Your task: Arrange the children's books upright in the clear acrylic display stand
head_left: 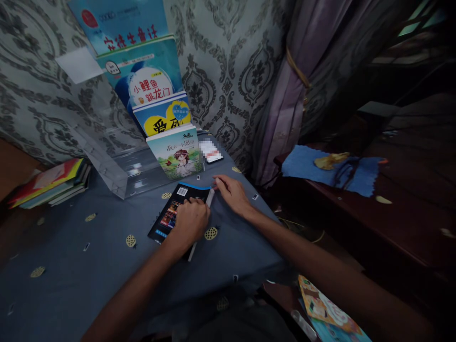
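Observation:
A dark book [166, 221] with a barcode and small cover pictures lies face down on the blue-grey tablecloth. My left hand [192, 219] rests on its back cover, fingers curled down at the right-hand edge; their tips are hidden. By the book's upper right corner is my right hand [232, 192], fingers partly stretched out, with the fingertips at or very near the corner. Just behind, a clear stand [117, 178] holds several picture books in tiers, the lowest being a pale green book [178, 154].
A phone [211, 151] lies beside the stand. Stacked books [53, 183] sit at the left. On the right, a blue cloth [331, 170] lies on a dark red surface [342, 218]. Colourful books [329, 308] are low, under my right forearm. A patterned curtain [224, 71] hangs behind.

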Available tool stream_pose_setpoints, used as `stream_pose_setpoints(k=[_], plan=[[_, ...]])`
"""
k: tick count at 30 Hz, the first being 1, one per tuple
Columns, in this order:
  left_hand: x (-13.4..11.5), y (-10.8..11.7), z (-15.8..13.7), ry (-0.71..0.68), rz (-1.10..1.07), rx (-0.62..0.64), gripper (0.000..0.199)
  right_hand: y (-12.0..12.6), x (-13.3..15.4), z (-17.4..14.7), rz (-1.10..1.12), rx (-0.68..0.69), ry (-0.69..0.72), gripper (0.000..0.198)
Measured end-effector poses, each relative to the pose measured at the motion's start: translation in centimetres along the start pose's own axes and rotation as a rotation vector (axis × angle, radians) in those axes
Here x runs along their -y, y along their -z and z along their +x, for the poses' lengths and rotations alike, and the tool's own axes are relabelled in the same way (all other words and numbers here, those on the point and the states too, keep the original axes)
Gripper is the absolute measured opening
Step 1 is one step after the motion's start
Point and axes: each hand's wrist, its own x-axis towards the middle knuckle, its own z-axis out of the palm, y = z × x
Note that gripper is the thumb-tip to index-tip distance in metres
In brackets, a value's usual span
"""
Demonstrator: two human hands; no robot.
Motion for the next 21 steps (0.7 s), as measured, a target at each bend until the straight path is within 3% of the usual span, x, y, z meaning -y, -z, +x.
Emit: stream_pose_setpoints(k=[11,15,18,21], plan=[[-0.1,0.6,-0.1,0.001,0.006,0.064,0.040,0.0,0.2,-0.2,0.092,-0.074,0.036,0.033],[-0.3,0.5,-0.1,0.058,-0.017,0.044,0.041,0.1,0.8,-0.5,0.109,-0.111,0.119,0.036],[-0.4,0.5,-0.1,0.085,-0.036,0.037,0.043,0.1,1.1,-0.8,0.053,-0.100,0.189,0.038],[-0.4,0.4,-0.2,0.078,-0.036,0.033,0.043,0.0,1.2,-0.9,-0.148,0.014,0.175,0.036]])
